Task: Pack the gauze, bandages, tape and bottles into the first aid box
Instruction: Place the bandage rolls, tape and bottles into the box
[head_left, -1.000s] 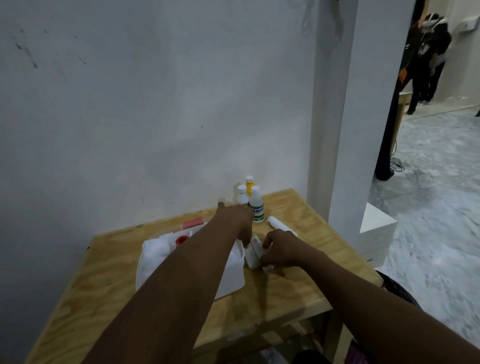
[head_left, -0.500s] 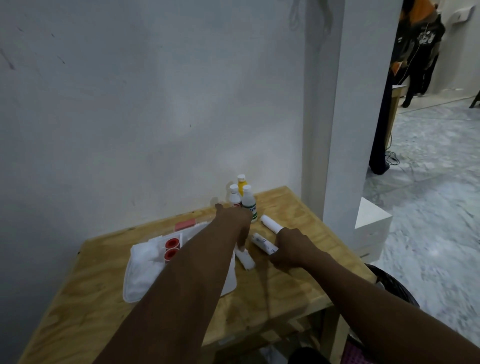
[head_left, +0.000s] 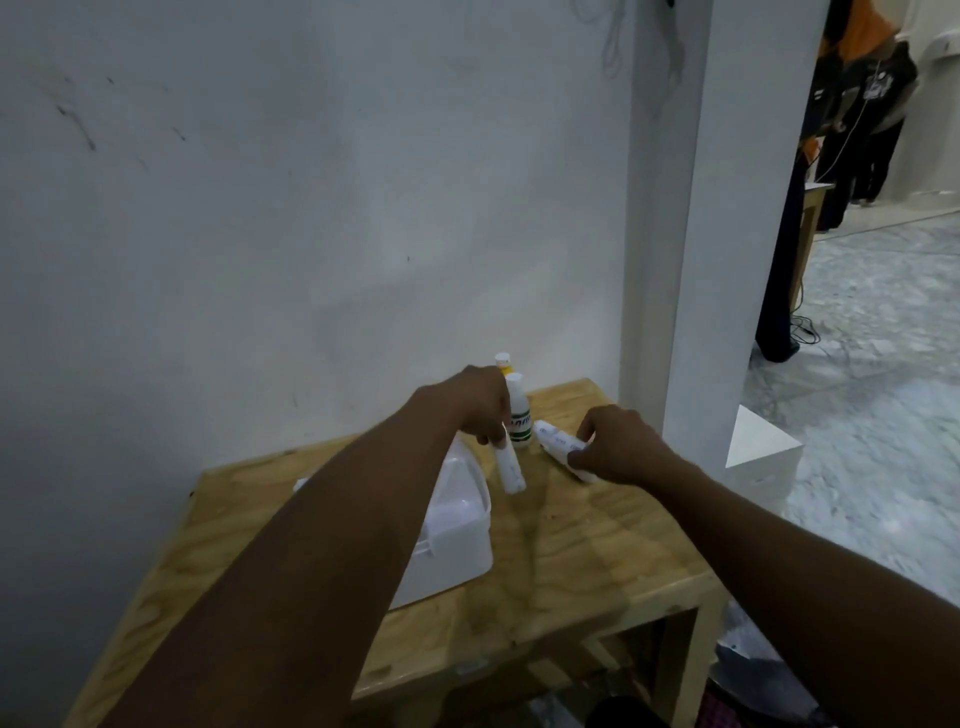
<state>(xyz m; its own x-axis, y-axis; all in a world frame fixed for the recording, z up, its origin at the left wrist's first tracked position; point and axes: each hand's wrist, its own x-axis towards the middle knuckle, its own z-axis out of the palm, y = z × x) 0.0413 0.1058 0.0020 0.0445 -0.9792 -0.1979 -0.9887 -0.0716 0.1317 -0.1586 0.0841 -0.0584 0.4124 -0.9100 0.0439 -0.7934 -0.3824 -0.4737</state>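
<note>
From my station I see the left hand (head_left: 480, 408) out over the far part of the wooden table (head_left: 571, 551). Its fingers are curled downward and pinch the upper end of a white bandage roll (head_left: 510, 467). The roll hangs tilted, its lower end just beside the right rim of the first aid box (head_left: 462, 540) (whether that end touches the tabletop I cannot tell). The box is white and stands open on the table under the left forearm, which hides most of its inside. The right hand (head_left: 621, 447) is further right, fingers and thumb curled round a second wrapped roll (head_left: 556, 440) that lies on the table with its free end pointing away to the left; there may be another roll beneath the palm, but I cannot tell. Between the two hands a bottle with a green label (head_left: 519, 421) stands upright, just beside the left fingers, and behind it shows the cap of a yellow bottle (head_left: 503, 359). The table stands against a pale wall (head_left: 311, 208), with a white pillar (head_left: 727, 260) at its far right corner and a white block (head_left: 758, 462) on the floor beyond.
</note>
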